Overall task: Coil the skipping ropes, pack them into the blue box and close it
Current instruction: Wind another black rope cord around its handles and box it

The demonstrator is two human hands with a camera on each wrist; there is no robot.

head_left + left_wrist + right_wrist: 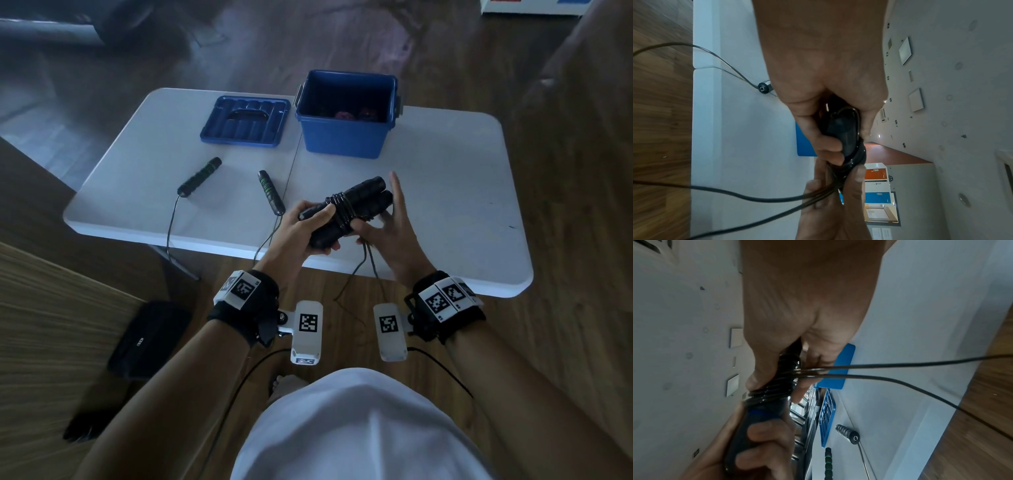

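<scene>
My left hand (301, 226) grips the two black handles of a skipping rope (346, 209) held side by side, with several turns of cord wound round their middle. My right hand (390, 233) pinches the loose cord (890, 366) against the bundle, forefinger raised. The free cord hangs below the table edge. A second rope lies on the white table (445, 205); its green-and-black handles (199, 177) (270, 192) lie apart and its cords drop over the front edge. The blue box (346, 137) stands open at the back with something reddish inside. Its lid (245, 121) lies to its left.
A black pouch (150, 339) lies on the wooden floor left of my legs, beside a low wooden surface (51, 325). Brown upholstery (582, 137) rises on the right. Camera cables trail below my wrists.
</scene>
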